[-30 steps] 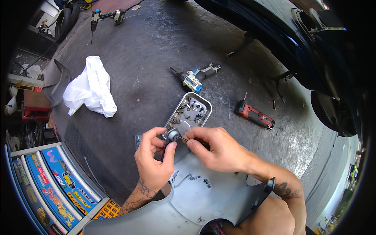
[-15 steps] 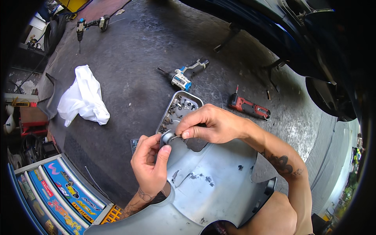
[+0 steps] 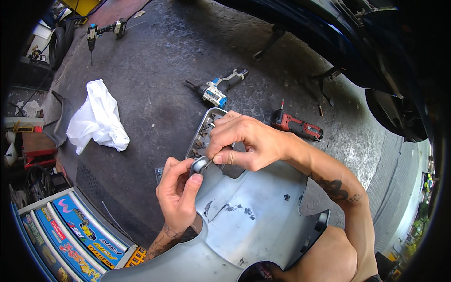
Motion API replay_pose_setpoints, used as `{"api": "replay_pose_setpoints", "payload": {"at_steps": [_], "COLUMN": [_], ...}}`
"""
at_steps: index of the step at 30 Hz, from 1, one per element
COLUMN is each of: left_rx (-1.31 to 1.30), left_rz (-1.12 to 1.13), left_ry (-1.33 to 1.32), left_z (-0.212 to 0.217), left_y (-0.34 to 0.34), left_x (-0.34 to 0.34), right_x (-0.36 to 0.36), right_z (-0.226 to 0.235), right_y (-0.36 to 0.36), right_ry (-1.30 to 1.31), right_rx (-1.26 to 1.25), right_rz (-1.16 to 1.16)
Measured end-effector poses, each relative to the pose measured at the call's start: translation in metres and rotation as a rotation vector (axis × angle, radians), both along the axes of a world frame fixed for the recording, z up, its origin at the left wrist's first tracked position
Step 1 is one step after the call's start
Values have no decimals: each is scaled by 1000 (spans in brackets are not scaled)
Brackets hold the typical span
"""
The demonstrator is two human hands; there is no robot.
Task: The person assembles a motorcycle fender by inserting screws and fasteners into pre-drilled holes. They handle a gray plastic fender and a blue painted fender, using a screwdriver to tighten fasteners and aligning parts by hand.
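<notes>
So the grey panel [image 3: 256, 199] is sitting low in the view, between the person's arms, scuffed with dark marks. Left hand [image 3: 181, 190] has thumb and fingers pinching its rounded tip [image 3: 200, 164]. Right hand [image 3: 244, 144] is pinching a thin metal bit [image 3: 209, 162] right at that tip, can't really tell what it is. Tray [image 3: 199, 134] of small hardware is on the floor [image 3: 155, 84] just past the hands, partly hidden by them. Blue-and-white driver [image 3: 215, 93] lies beyond it, red tool [image 3: 297, 127] off right, white cloth [image 3: 97, 117] left.
</notes>
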State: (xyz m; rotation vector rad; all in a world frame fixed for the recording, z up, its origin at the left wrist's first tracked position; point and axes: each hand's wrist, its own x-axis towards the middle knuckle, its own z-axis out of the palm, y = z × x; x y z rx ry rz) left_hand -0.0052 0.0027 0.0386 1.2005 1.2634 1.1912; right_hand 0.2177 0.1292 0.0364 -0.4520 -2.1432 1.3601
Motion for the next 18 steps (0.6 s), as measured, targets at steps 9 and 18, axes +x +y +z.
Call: {"api": "replay_pose_setpoints", "payload": {"at_steps": [9,18], "left_rx": [58,9], "left_rz": [33,75], "left_ry": [19,46], "left_z": [-7,-3], "left_y": [-2,-3], "left_x": [0,9], "right_x": [0,-11], "right_z": [51,64], "right_y": [-35,-53], "right_ry": [-419,-426], "right_rx": [-168,-350], "right_rz": [-198,-329]}}
